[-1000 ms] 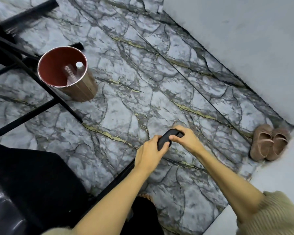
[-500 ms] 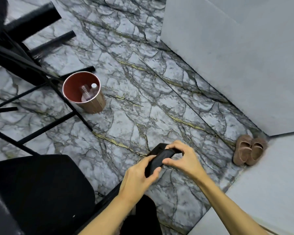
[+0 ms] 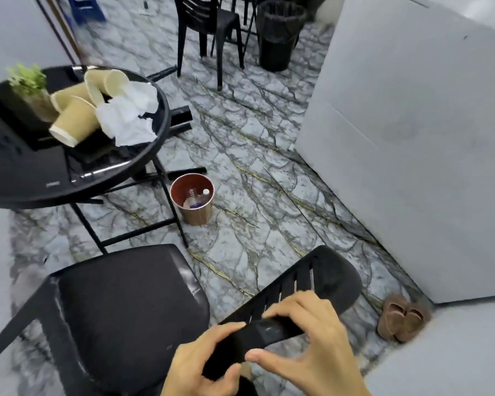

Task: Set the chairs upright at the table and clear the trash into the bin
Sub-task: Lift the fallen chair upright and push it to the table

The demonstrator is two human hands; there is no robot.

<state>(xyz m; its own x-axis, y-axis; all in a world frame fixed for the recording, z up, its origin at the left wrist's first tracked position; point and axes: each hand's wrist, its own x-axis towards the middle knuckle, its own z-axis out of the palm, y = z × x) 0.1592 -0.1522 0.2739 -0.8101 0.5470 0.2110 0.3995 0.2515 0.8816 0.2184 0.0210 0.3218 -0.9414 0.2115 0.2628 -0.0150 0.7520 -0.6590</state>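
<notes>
Left hand (image 3: pixel 209 364) and right hand (image 3: pixel 303 335), at six o'clock, both grasp the top rail of the black chair (image 3: pixel 120 304), its seat at eight o'clock. Step in hand: setting this chair upright. Next, judged: stand it level by the table (image 3: pixel 155 150), then carry cups (image 3: pixel 75 121) and tissues (image 3: pixel 129 121) to the bin (image 3: pixel 196 215), near centre.

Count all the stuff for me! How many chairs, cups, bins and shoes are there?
Chairs: 2, the near black chair and the far chair.
Paper cups: 3, in a pile on the table.
Bins: 2, the copper bin and the black bin.
Shoes: 2, a brown pair.
Total: 9.
</notes>
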